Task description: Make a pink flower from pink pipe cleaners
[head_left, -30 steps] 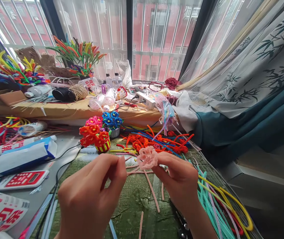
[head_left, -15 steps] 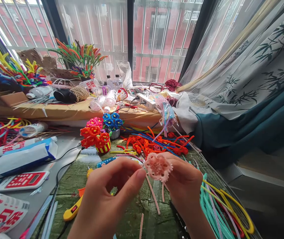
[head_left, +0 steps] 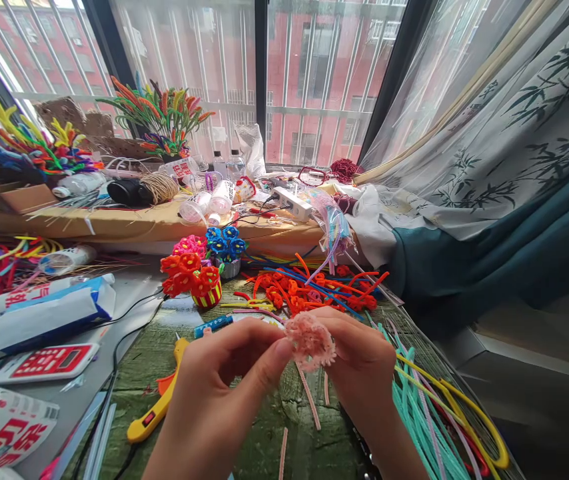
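Observation:
A pale pink pipe-cleaner flower [head_left: 309, 341] with curled petals is held up between my two hands over the green table mat. My left hand [head_left: 237, 373] pinches its left edge between thumb and index finger. From the right, my right hand [head_left: 362, 360] grips it, with those fingertips partly hidden behind the flower. Below lie pink pipe-cleaner pieces [head_left: 309, 399] on the mat. A yellow glue gun [head_left: 152, 413] rests to the left, partly covered by my left forearm.
Red pipe-cleaner pieces [head_left: 284, 290] are heaped behind my hands. Potted red flowers [head_left: 189, 273] and blue flowers [head_left: 225, 244] stand at the back. Teal pipe cleaners [head_left: 422, 413] lie at right. A calculator [head_left: 47, 363] and black cable [head_left: 114, 360] are at left.
The pink flower has shifted slightly left and turned in my fingers. My right hand has moved a little left with it, closer to my left hand.

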`<state>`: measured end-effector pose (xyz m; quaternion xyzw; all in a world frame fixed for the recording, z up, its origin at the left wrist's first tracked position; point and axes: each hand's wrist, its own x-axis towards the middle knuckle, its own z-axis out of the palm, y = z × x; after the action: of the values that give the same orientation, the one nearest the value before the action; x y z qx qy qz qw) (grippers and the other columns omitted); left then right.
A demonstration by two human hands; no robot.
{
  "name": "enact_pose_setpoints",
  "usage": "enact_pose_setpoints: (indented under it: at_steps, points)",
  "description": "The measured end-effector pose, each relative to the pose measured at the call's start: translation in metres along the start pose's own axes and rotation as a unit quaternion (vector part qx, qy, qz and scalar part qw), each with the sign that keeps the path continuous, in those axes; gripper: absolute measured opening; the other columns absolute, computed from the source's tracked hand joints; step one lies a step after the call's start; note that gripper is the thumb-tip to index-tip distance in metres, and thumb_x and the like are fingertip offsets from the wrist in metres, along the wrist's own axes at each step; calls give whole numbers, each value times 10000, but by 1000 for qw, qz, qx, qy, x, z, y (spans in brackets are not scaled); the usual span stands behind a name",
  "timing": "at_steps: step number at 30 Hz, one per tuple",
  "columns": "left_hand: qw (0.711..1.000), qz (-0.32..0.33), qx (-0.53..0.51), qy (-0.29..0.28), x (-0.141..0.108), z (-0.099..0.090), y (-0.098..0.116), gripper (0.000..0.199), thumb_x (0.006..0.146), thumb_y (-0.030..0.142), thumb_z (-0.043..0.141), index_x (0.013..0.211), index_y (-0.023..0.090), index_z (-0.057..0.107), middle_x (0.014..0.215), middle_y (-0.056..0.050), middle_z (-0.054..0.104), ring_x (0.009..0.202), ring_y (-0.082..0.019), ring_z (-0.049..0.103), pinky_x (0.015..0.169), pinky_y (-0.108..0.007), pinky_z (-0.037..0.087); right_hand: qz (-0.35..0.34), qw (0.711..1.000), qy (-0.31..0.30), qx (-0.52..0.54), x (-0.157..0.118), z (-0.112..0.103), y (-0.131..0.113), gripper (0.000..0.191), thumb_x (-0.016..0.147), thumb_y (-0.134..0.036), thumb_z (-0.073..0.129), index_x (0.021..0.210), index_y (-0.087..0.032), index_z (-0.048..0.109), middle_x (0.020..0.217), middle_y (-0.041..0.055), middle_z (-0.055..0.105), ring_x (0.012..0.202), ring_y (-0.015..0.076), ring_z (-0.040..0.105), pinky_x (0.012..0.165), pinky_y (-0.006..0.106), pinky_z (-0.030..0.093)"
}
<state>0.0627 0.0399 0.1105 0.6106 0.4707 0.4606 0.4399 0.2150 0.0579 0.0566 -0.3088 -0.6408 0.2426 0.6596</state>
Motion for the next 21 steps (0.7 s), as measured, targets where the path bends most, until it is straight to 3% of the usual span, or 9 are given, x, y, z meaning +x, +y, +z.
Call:
enact_pose_setpoints:
  at_steps: [5, 8, 12, 16, 21]
  points:
    - [999, -19, -25, 10, -1, 3, -1, 137, 766, 318, 679, 750, 190, 725, 633, -1, 686, 573, -130, 588, 462, -189, 424, 35, 998, 50, 31, -4, 8, 5, 113, 811, -192, 696, 833, -273, 773, 858, 29, 773, 765, 224, 719, 693, 332, 586]
    - [999, -30, -44, 0, 0, 6, -1, 165, 782, 333, 661, 745, 186, 725, 630, -7, 673, 544, -116, 554, 430, -182, 388, 67, 988, 57, 128, -7, 15, 10, 128, 810, -203, 705, 868, -296, 769, 815, 4, 772, 725, 198, 719, 689, 310, 589]
    - [999, -12, -38, 1, 0, 7, -2, 153, 781, 320, 666, 718, 190, 715, 628, -2, 668, 543, -112, 558, 465, -184, 427, 102, 970, 59, 212, -9, 20, 14, 97, 801, -222, 721, 845, -294, 768, 763, -7, 758, 714, 182, 705, 714, 305, 579]
    - [995, 82, 25, 41, -1, 8, -4, 77, 740, 271, 717, 743, 202, 683, 613, 23, 630, 504, -96, 522, 458, -186, 430, 108, 966, 67, 223, -10, 19, 17, 70, 783, -215, 736, 793, -281, 758, 707, -22, 728, 662, 157, 673, 667, 274, 562]
    - [956, 240, 148, 79, -3, 7, -6, 112, 765, 165, 708, 837, 222, 645, 686, 35, 625, 521, -86, 524, 510, -195, 456, 117, 964, 72, 228, -13, 18, 18, 52, 742, -209, 767, 754, -257, 754, 689, -3, 704, 670, 176, 650, 639, 288, 541]
